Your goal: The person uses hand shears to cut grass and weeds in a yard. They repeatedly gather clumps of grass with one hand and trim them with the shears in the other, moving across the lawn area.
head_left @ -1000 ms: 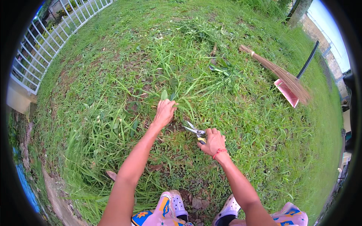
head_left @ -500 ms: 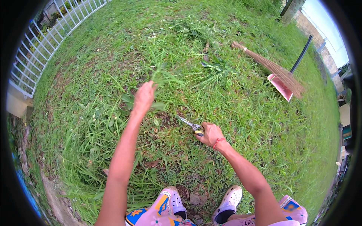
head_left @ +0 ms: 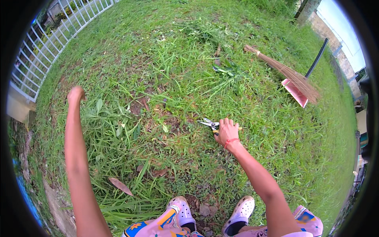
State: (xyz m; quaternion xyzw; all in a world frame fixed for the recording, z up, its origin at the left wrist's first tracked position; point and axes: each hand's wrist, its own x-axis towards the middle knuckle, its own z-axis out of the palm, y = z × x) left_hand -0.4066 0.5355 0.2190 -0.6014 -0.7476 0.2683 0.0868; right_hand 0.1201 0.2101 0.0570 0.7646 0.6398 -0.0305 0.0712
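My right hand point(head_left: 227, 132) is closed around the yellow handles of a pair of pruning shears point(head_left: 208, 123). The shears' metal blades stand apart, pointing left just above the grass. My left arm reaches far out to the left. At its end my left hand point(head_left: 75, 94) is bent down at the wrist with curled fingers. Most of those fingers are hidden behind the hand, and I cannot make out anything in them. Between my hands lies a loose heap of cut grass and leafy weeds point(head_left: 106, 126). Short grass and bare brown soil point(head_left: 167, 118) show left of the blades.
A stick broom point(head_left: 280, 68) lies across a pink dustpan point(head_left: 295, 93) with a black handle at the right. Farther off are piles of pulled weeds point(head_left: 229, 73). A white fence point(head_left: 51, 47) runs along the far left. A dry brown leaf point(head_left: 121, 186) lies near my feet.
My left hand has swung left, away from the middle, and the grass bunch it held is not visible in it now. My right hand has shifted slightly right and up with the shears.
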